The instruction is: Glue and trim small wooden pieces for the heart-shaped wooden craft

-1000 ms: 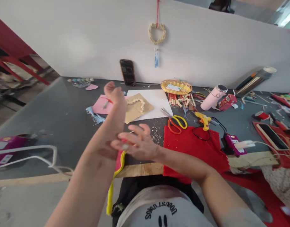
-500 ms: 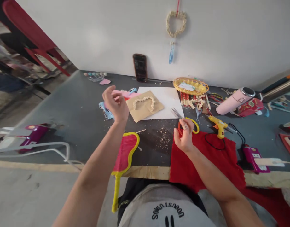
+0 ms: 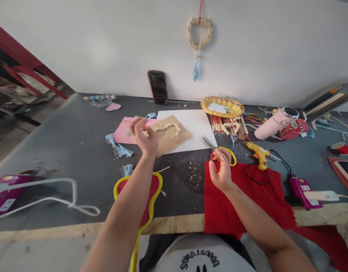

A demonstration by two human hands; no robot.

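Observation:
My right hand (image 3: pixel 221 170) is closed on a pair of scissors (image 3: pixel 209 143) with red and yellow handles. Their metal blades point up and left over the corner of a white sheet (image 3: pixel 195 119). Raised above the work, my left hand (image 3: pixel 145 138) has loosely bent fingers with gaps between them, and no held thing shows. Behind it lie a pink card (image 3: pixel 121 130) and a brown card (image 3: pixel 165 145). A curved string of cream-coloured small pieces (image 3: pixel 176 130) rests on the brown card, partly covered by my left hand.
A yellow-edged red fan (image 3: pixel 159 185) lies under my left forearm. Red cloth (image 3: pixel 219 211) spreads below my right hand, near a yellow glue gun (image 3: pixel 260 155). A yellow basket (image 3: pixel 238 109), pink flask (image 3: pixel 272 124) and leaning phone (image 3: pixel 158 87) stand farther back. Power strips (image 3: pixel 306 192) and cables edge the table.
The view has shifted, with the table sitting lower and the background farther left. My left hand has come lower, over the brown card's left edge. The scissors remain in my right hand.

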